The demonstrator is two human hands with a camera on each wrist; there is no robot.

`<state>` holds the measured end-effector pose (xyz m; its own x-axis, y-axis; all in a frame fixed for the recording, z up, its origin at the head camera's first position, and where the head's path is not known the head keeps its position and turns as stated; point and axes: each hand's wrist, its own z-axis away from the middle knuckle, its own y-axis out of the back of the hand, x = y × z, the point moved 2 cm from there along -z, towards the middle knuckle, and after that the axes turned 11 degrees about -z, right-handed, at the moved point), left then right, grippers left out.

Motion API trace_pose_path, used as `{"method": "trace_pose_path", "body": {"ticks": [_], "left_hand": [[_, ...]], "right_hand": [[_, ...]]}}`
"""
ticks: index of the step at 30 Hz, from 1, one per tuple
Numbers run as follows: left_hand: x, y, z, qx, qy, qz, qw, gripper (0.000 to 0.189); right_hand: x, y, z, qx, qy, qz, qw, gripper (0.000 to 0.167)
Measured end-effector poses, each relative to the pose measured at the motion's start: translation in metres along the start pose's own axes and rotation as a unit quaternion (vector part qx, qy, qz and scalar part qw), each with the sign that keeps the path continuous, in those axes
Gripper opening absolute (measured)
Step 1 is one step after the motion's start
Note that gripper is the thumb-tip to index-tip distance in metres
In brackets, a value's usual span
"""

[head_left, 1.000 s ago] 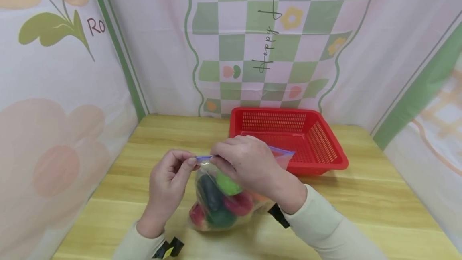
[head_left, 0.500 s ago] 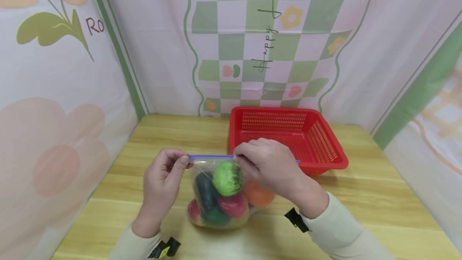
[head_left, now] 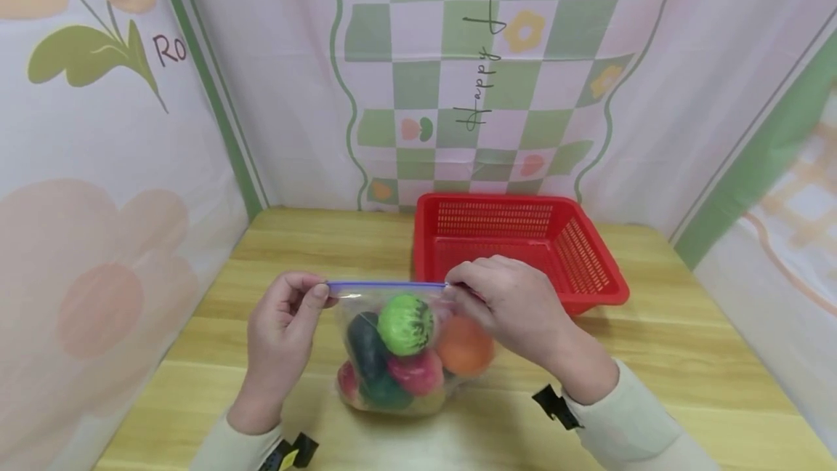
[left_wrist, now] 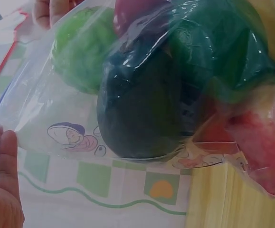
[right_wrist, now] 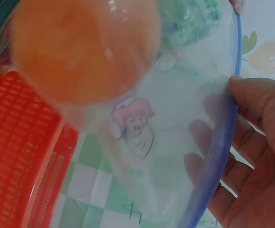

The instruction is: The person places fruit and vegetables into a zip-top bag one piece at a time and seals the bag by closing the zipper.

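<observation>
A clear zip bag [head_left: 356, 304] with a blue zip strip stands on the table, full of fruit and vegetable shapes. Through its film show a bright green ball-like piece [head_left: 405, 325], a dark oval piece [left_wrist: 139, 104], an orange piece [right_wrist: 85, 50] and several red and green ones. My left hand [head_left: 280, 340] pinches the left end of the zip strip between thumb and fingers. Farther right along the strip, my right hand [head_left: 513, 311] pinches it; in the right wrist view the thumb lies on one side and the fingers behind the film.
A red plastic basket [head_left: 598, 302] with slotted walls stands behind the bag at the right. Patterned cloth [head_left: 294, 93] hangs round the back and sides of the wooden table [head_left: 216, 340].
My right hand has slid rightward along the zip strip, and more of the strip and bag show between the hands. My left hand has shifted slightly left, still pinching its end.
</observation>
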<state>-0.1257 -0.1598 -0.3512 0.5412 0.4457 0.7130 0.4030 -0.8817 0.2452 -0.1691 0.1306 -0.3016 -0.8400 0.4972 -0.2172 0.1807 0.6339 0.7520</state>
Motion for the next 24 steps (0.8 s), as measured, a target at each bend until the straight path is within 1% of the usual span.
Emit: {"method": "trace_pose_path", "body": {"ticks": [6,13,21,24], "left_hand": [[-0.004,0.002,0.001,0.006,-0.010,0.022,0.9997,0.006],[-0.007,0.003,0.003,0.016,-0.011,0.030,0.9994,0.006],[-0.007,0.004,0.004,0.022,-0.009,0.075,0.9969,0.004],[-0.007,0.004,0.004,0.024,-0.008,0.083,0.9962,0.004]], "right_hand": [[0.002,0.003,0.006,0.002,-0.004,0.004,1.0000,0.013],[0.003,0.006,0.012,0.005,-0.008,0.006,0.9999,0.015],[0.004,0.010,0.019,0.022,0.003,0.009,0.9997,0.017],[0.004,0.013,0.022,0.026,0.002,0.012,0.9996,0.017]]}}
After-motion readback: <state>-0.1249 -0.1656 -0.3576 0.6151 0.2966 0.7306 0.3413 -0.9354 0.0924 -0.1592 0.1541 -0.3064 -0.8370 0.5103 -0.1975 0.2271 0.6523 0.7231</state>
